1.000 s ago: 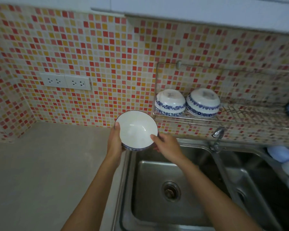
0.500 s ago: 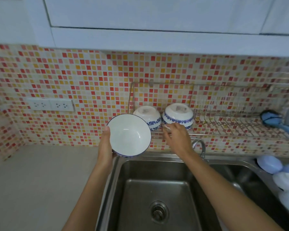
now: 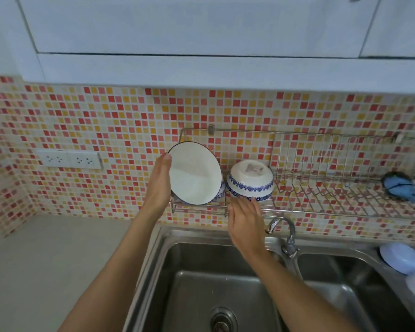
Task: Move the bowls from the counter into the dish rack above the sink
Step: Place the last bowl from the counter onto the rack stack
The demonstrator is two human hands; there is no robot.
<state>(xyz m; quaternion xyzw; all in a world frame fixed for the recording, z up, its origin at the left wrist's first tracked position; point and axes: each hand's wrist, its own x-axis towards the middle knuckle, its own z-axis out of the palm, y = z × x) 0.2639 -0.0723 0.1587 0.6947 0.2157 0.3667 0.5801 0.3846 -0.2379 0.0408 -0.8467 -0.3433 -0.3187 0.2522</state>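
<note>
Rack (image 3: 321,188) ran along the tiled wall above the sink (image 3: 201,283), wire rails on the front and left end, open room only at its left section. Counter (image 3: 46,271) to the left looked bare in view, so this was probably the last bowl (judgement only).

Left hand (image 3: 159,188) held the bowl (image 3: 194,173) by its left rim, thumb on the near edge, other fingers hidden behind it, grip looked firm. Bowl was tilted on edge, inside facing the camera, lower rim at or just above the rack floor; contact with the wires couldn't be confirmed. It sat at the rack's left end, covering most of another bowl behind it, of which only a blue-patterned sliver showed at its lower right.

Upturned bowl (image 3: 249,182) stood just beside on the right, foot up. Right hand (image 3: 246,219) was empty, fingers loosely spread, tips just below that bowl's rim at the front rail.

To do the step well, I'd say: tip the held bowl rim-down and lower slowly, keep the left rim inside the end rail, and let the right hand steady the neighbour so they don't knock. Gap between the two bowls was slim. Tap (image 3: 283,233) sat below right, clear of the path.
</note>
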